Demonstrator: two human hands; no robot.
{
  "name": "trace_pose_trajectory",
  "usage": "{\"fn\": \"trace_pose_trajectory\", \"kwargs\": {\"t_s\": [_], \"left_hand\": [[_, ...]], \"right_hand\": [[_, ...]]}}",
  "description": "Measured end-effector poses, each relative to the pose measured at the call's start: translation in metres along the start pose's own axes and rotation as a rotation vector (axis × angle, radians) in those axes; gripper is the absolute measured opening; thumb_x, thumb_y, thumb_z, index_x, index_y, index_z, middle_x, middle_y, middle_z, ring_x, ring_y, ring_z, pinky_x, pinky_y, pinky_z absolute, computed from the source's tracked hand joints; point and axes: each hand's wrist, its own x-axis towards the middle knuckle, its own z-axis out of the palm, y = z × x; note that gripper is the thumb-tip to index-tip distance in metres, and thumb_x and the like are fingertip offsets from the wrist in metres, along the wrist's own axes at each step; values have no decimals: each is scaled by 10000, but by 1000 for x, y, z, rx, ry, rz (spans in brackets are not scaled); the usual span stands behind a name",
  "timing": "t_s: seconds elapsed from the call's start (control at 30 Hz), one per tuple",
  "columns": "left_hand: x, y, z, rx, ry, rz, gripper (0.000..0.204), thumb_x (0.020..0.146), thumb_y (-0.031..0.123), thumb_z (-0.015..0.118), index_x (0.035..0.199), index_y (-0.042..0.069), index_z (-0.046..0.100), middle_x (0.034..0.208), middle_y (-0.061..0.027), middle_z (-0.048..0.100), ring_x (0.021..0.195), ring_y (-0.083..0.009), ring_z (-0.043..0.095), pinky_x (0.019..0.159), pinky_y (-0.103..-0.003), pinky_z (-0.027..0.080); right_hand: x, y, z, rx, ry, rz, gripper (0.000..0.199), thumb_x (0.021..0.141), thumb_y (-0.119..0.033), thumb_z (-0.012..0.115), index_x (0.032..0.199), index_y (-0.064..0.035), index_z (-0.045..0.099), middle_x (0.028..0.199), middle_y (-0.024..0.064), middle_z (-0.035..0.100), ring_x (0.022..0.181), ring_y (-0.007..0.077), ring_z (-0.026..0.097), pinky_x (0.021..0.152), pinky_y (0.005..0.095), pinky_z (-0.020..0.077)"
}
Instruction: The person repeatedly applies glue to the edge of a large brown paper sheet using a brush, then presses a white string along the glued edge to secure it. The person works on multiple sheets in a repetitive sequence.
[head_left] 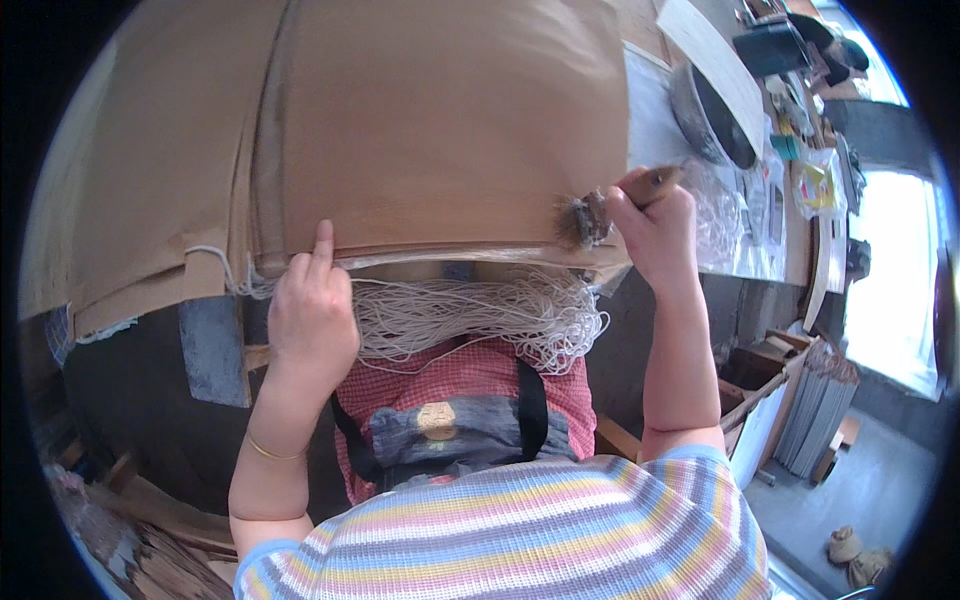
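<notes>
A large sheet of brown paper point(450, 120) lies in front of me, its near edge over a layered stack. My right hand point(655, 220) is closed around the wooden handle of a brush point(592, 218); the bristles touch the sheet near its right front corner. At the near left corner, one finger of my left hand point(315, 310) stretches onto the paper. Its other fingers are curled in, and what they hold, if anything, is hidden. A bundle of white string point(480, 315) hangs across my lap, just below the paper's edge.
More brown sheets point(160, 170) lie at the left, with a white cord point(212, 252) looped at their corner. A round dark basin point(705, 115) stands at the right, partly covered by a pale board point(715, 60). Plastic bags point(818, 185) lie beyond. Stacked grey sheets point(812, 415) stand lower right.
</notes>
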Motion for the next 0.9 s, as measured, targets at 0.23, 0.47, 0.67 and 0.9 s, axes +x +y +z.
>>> {"fn": "trace_pose_trajectory", "kwargs": {"t_s": [0.23,0.47,0.67,0.9], "left_hand": [[1,2,-7,-21,-44,-26,106,807,6,536,742,-74,559,1321,-237,510,884,-332,540,818,-412,462],[-4,-4,-19,-26,117,49,80,796,-2,558,771,-69,592,1310,-220,534,978,-298,570,862,-379,469],[-28,13,-89,-1256,-91,-326,165,786,87,552,733,-56,615,797,-125,636,538,-84,479,479,-212,343],[-63,15,-121,-1305,206,-49,337,856,255,649,628,15,582,569,-61,557,463,-113,455,442,-228,297]], "right_hand": [[2,5,-33,500,80,-47,150,824,-153,647,798,-12,690,643,-7,603,558,49,519,483,213,372],[-46,146,-117,-512,434,-257,265,837,-21,654,1102,-33,668,874,99,651,717,238,623,693,322,500],[-73,129,-113,-768,267,-247,311,765,59,588,1050,-30,676,976,116,619,848,305,613,750,395,503],[-145,43,41,350,-586,-495,287,777,30,660,1059,-24,650,909,104,622,850,278,604,714,393,499]]}}
